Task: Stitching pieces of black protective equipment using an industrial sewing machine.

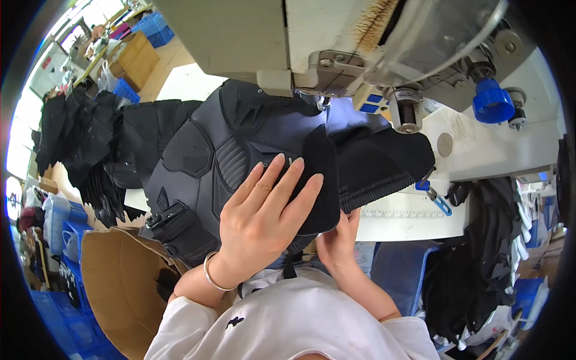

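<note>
Black padded piece (234, 159) on white worktop (414, 231), under the sewing machine (246, 42) head; its lower-left part, with a black buckle (171, 216), sits out over the worktop's front edge, above an open cardboard box (126, 288). Left hand (258, 216): flat on top of the piece, palm down, fingers straight and a bit spread, not gripping; metal bracelet (207, 271) on that wrist. Right hand (339, 240): at the front edge, fingertips tucked under the black cloth; can't tell if pinching. Black flap (384, 162) with ribbed edge lies right of the piece, toward the worktop's right side. Ruler strip (408, 213) along front edge, right of the right hand. Blue-handled snips (441, 203) near front right corner. Black cloth pieces (84, 138) heaped past the left side; more dark cloth (474, 264) hangs below the front right corner.
</note>
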### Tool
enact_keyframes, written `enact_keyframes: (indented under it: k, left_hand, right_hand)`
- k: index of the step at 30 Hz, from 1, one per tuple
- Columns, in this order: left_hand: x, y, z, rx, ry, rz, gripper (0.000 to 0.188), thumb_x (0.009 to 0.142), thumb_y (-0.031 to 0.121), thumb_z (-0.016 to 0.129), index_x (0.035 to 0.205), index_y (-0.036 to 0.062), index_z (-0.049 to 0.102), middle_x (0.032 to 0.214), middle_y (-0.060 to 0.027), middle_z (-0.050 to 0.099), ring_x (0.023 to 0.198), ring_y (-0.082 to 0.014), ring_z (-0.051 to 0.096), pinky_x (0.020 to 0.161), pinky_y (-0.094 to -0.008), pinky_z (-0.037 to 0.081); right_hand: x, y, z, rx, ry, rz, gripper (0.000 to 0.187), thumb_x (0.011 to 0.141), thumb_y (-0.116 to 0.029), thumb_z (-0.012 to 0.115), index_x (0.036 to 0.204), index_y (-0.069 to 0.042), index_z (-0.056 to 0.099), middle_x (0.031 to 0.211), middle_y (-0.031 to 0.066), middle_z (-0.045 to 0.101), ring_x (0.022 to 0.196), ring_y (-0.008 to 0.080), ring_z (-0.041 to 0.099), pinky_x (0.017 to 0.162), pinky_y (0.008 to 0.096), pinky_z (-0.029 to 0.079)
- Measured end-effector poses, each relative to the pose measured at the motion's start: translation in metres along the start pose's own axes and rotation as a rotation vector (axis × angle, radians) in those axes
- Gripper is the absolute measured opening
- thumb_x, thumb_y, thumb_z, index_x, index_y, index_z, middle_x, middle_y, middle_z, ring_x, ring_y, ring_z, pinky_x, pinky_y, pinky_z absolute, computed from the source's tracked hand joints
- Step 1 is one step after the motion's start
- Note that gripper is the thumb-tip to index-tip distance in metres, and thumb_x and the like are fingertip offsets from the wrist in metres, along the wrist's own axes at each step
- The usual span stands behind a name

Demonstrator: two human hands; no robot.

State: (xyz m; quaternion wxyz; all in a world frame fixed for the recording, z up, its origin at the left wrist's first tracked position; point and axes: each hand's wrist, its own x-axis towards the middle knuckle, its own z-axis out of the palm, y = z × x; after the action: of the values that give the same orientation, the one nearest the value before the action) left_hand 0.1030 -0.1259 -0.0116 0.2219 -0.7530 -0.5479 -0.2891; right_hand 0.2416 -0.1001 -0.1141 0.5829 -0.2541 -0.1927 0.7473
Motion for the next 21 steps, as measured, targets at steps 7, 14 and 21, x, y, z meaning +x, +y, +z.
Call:
enact_keyframes:
  k: [7, 14, 21]
  left_hand:
    - [-0.004, 0.001, 0.002, 0.028, 0.016, -0.031, 0.034, 0.071, 0.014, 0.059, 0.104, 0.0106, 0.07, 0.107, -0.012, 0.067, 0.098, -0.0309, 0.066, 0.083, -0.0399, 0.054]
    - [-0.003, 0.002, 0.007, 0.04, 0.042, -0.047, 0.035, 0.071, 0.014, 0.06, 0.105, 0.0113, 0.069, 0.108, -0.0113, 0.066, 0.1, -0.03, 0.065, 0.084, -0.0393, 0.053]
    - [-0.002, 0.002, 0.01, 0.046, 0.052, -0.046, 0.036, 0.071, 0.015, 0.06, 0.105, 0.011, 0.069, 0.109, -0.0117, 0.066, 0.099, -0.0298, 0.065, 0.084, -0.0391, 0.053]
  right_hand:
    - [-0.002, -0.002, -0.002, -0.022, 0.0, 0.018, 0.064, 0.084, 0.002, 0.058, 0.139, -0.008, 0.026, 0.133, 0.0104, 0.044, 0.119, 0.0211, 0.05, 0.101, 0.0369, 0.043]
    - [0.006, -0.007, -0.002, -0.069, -0.025, -0.036, 0.056, 0.086, 0.0, 0.057, 0.135, -0.006, 0.03, 0.129, 0.0099, 0.048, 0.114, 0.019, 0.054, 0.098, 0.0352, 0.045]
    - [0.012, -0.009, 0.003, -0.049, -0.03, -0.045, 0.055, 0.087, 0.0, 0.057, 0.135, -0.007, 0.03, 0.128, 0.0087, 0.049, 0.113, 0.018, 0.054, 0.096, 0.0339, 0.046]
